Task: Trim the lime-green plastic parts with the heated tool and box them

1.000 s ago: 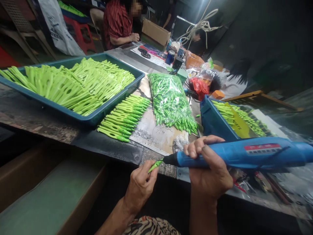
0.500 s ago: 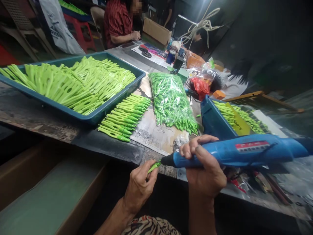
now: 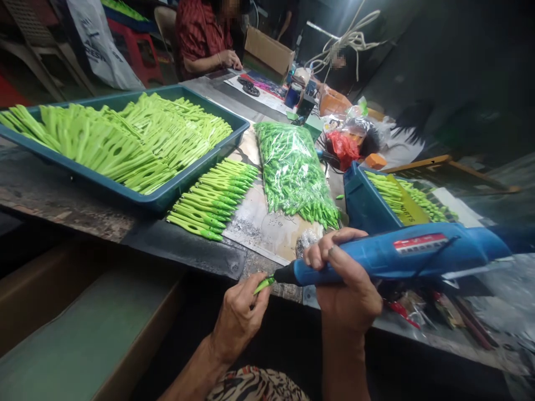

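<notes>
Left hand (image 3: 240,320): at 6 o'clock, and it's closed, fingers (image 3: 251,295) pinching a green plastic piece (image 3: 264,285) tight!

Green plastic piece: right there at the table's front edge, its tip poking out of the pinch, with the tool's black nose (image 3: 284,274) touching it.

Right hand (image 3: 345,278): just beside it, wrapped firmly around the barrel of a blue rotary tool (image 3: 393,253), which runs out toward 3 o'clock.

Writing: a red-and-white label (image 3: 420,243) on the tool, print too small to read; a yellow tag (image 3: 407,207) on the crate, its letters only partly legible; blue print on a white sack (image 3: 98,44), also only partly legible.

Counts: one teal tray (image 3: 200,167) at 10 o'clock, heaped with long green parts, too many to count; one loose row of green parts (image 3: 213,200) at 11, roughly twenty; one bulging clear bag (image 3: 292,175) of green pieces at 12; one blue crate (image 3: 363,200) at 2.

Further out: one co-worker in a red shirt (image 3: 200,39) at 11, hand on the table; one cardboard box (image 3: 267,53) at 12; one coil of white cord (image 3: 346,42) at 1.
</notes>
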The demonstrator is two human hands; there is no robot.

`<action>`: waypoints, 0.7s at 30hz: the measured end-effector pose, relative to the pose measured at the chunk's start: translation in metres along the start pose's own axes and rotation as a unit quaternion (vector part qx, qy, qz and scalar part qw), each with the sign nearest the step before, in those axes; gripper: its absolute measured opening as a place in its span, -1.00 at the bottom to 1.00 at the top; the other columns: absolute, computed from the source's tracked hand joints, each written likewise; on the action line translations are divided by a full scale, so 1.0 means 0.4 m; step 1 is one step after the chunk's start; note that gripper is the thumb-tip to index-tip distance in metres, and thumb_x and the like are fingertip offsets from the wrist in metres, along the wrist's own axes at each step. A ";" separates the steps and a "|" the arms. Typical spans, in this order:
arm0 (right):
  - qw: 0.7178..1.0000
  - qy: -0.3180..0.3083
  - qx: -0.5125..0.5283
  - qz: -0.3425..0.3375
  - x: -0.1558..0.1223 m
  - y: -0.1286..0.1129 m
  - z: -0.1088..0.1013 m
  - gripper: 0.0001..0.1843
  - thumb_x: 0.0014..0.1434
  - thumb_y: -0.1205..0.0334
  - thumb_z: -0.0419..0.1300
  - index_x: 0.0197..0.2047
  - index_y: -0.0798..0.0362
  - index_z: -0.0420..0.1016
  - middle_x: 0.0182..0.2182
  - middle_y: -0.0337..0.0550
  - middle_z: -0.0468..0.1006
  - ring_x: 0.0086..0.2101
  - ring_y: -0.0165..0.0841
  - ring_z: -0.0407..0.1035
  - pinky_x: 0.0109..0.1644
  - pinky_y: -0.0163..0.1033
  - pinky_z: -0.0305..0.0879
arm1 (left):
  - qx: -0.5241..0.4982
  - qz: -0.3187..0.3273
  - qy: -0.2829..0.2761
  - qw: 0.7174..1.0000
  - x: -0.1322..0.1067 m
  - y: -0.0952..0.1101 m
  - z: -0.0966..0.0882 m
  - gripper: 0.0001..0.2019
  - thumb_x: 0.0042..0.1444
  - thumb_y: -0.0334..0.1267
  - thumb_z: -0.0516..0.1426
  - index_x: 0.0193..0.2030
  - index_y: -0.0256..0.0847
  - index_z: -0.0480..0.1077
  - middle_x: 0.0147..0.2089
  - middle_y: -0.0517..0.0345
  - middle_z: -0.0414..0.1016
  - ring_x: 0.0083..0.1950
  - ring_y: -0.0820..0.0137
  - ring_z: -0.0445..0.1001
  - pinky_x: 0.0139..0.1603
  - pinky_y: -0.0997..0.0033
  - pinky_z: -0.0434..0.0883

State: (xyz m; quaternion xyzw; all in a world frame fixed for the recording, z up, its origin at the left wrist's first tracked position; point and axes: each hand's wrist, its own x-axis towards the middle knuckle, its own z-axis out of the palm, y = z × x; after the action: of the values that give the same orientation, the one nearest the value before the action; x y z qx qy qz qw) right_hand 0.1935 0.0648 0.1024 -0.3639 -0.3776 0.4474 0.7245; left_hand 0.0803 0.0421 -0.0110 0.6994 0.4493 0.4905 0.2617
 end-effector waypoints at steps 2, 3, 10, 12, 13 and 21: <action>1.000 0.002 -0.008 0.003 0.000 -0.001 0.002 -0.77 -0.06 0.38 0.22 -0.31 0.04 0.28 -0.53 -0.35 0.28 -0.58 -0.50 0.22 -0.43 -0.31 0.18 | -0.002 -0.005 -0.004 1.000 0.000 -0.001 0.001 -0.86 0.11 -0.44 0.04 -0.20 -0.29 0.37 -0.49 0.20 0.44 -0.53 0.52 0.39 -0.46 0.58 0.33; 1.000 0.004 -0.012 0.005 0.001 -0.001 0.002 -0.77 -0.06 0.37 0.22 -0.31 0.03 0.28 -0.53 -0.36 0.28 -0.58 -0.50 0.22 -0.43 -0.31 0.18 | -0.005 -0.007 -0.006 1.000 0.000 -0.002 0.001 -0.86 0.12 -0.44 0.04 -0.20 -0.29 0.37 -0.48 0.19 0.45 -0.52 0.52 0.40 -0.45 0.58 0.33; 1.000 0.016 -0.007 0.013 0.001 -0.004 0.002 -0.74 -0.09 0.35 0.24 -0.32 0.03 0.27 -0.55 -0.36 0.27 -0.59 -0.51 0.21 -0.44 -0.32 0.17 | -0.042 -0.081 -0.057 0.994 -0.002 -0.006 -0.005 -0.87 0.16 -0.35 0.02 -0.28 -0.26 0.40 -0.49 0.23 0.39 -0.51 0.53 0.32 -0.46 0.56 0.26; 1.000 0.013 0.003 0.014 0.001 -0.011 0.002 -0.76 -0.08 0.35 0.24 -0.31 0.03 0.28 -0.54 -0.35 0.28 -0.58 -0.51 0.21 -0.44 -0.32 0.17 | -0.059 -0.117 -0.082 0.988 -0.004 -0.006 -0.009 -0.85 0.17 -0.31 0.02 -0.28 -0.26 0.40 -0.51 0.25 0.33 -0.52 0.53 0.26 -0.47 0.55 0.21; 1.000 0.008 0.005 0.012 0.000 -0.016 0.002 -0.77 -0.07 0.35 0.23 -0.32 0.03 0.29 -0.54 -0.35 0.28 -0.58 -0.51 0.21 -0.44 -0.33 0.17 | -0.070 -0.132 -0.091 0.985 -0.004 -0.005 -0.011 -0.84 0.17 -0.30 0.01 -0.29 -0.27 0.41 -0.52 0.26 0.30 -0.51 0.53 0.24 -0.47 0.53 0.20; 1.000 -0.001 0.014 0.001 -0.006 -0.036 0.012 -0.82 -0.07 0.37 0.21 -0.35 0.05 0.32 -0.57 -0.34 0.29 -0.59 -0.51 0.19 -0.45 -0.33 0.16 | -0.275 -0.333 -0.074 0.899 -0.004 0.007 -0.050 -0.80 0.12 -0.16 0.08 -0.41 -0.26 0.31 -0.54 0.27 0.29 -0.56 0.57 0.14 -0.56 0.55 0.08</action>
State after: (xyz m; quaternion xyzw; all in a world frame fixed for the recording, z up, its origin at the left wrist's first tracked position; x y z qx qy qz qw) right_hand 0.1937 0.0587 0.1164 -0.3533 -0.3719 0.4539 0.7286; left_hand 0.0629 0.0378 -0.0019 0.4430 0.4828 0.4256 0.6241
